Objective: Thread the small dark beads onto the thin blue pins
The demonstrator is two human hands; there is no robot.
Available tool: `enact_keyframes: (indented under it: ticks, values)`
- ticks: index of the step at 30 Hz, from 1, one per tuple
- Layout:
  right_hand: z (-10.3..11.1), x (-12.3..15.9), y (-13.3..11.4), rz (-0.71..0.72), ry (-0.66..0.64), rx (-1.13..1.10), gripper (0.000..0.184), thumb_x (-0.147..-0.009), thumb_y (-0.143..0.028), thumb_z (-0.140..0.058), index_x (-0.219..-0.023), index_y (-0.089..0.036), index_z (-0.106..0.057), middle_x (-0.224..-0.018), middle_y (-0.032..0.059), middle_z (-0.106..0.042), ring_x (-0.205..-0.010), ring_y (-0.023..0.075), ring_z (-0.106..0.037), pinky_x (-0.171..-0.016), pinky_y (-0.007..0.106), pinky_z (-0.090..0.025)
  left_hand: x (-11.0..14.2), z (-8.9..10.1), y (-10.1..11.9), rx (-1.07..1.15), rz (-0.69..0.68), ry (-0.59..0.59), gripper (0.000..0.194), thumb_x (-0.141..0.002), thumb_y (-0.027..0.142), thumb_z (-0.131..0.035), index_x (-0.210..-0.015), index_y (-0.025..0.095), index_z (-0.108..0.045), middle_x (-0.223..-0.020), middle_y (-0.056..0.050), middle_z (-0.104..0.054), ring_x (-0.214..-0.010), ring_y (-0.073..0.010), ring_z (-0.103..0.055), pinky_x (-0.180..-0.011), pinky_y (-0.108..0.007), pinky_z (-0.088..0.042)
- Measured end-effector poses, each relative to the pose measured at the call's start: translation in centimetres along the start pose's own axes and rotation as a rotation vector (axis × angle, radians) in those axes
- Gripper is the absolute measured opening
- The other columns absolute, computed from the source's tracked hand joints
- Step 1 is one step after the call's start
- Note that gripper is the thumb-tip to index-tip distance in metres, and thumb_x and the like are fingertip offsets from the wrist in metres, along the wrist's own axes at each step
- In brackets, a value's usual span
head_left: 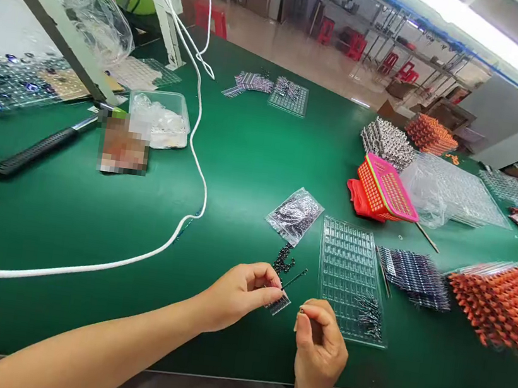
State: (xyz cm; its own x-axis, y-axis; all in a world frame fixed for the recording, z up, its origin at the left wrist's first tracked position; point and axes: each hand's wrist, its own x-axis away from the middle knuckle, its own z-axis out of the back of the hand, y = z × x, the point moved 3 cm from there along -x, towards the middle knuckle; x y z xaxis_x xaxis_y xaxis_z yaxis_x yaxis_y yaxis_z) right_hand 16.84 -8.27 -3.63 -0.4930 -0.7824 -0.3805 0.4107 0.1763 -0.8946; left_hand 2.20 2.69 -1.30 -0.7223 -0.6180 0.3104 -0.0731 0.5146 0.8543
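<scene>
My left hand [250, 298] pinches a thin dark rod [295, 278] between thumb and fingertips; its free end points up and to the right. Just under those fingers lies a small patterned strip [279, 303]. To the right, my right hand [321, 342] has thumb and forefinger pressed together on a tiny dark bead-like piece [301, 310], too small to name surely. Loose dark beads [283, 259] are scattered beyond my left hand, by a clear plastic bag [295, 215] of similar dark beads. A clear ribbed tray [344, 262] beside my right hand carries a heap of thin dark pieces [369, 315].
Dark striped sticks [414, 278] and orange stacks [502, 305] lie at right. Farther back is a pink and red basket [386, 188]. A white cable [199, 173] crosses the green table. At left are a black-handled hammer [40, 151] and a plastic tub [177, 121].
</scene>
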Motion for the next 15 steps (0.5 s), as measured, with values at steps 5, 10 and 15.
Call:
enact_keyframes:
  ticks: [5, 10, 15]
  values:
    - [-0.01, 0.11, -0.64, 0.11, 0.001, 0.1, 0.01, -0.086, -0.014, -0.064, -0.092, -0.021, -0.066, -0.084, 0.003, -0.064, -0.077, 0.0171, -0.063, -0.062, 0.027, -0.05, 0.0, -0.02, -0.05, 0.005, 0.014, 0.001, 0.028, -0.076, 0.037, -0.077, -0.08, 0.014, -0.062, -0.081, -0.004, -0.07, -0.076, -0.0147, -0.06, -0.076, -0.03, -0.046]
    - [-0.05, 0.21, -0.86, 0.17, 0.001, 0.161, 0.013, -0.085, -0.011, -0.064, -0.094, -0.021, -0.065, -0.083, 0.0027, -0.064, -0.075, 0.0163, -0.063, -0.059, 0.026, -0.049, -0.01, -0.01, -0.07, 0.011, 0.017, -0.004, 0.028, -0.076, 0.037, -0.078, -0.08, 0.014, -0.062, -0.082, -0.004, -0.071, -0.077, -0.0147, -0.061, -0.076, -0.03, -0.046]
    - [0.0, 0.38, -0.9, 0.157, 0.001, 0.131, 0.015, -0.085, -0.01, -0.064, -0.095, -0.021, -0.065, -0.083, 0.0026, -0.063, -0.076, 0.0162, -0.062, -0.059, 0.025, -0.049, 0.07, -0.05, -0.04, 0.03, 0.013, -0.012, 0.028, -0.077, 0.037, -0.078, -0.08, 0.014, -0.062, -0.082, -0.004, -0.071, -0.077, -0.0138, -0.061, -0.076, -0.028, -0.046]
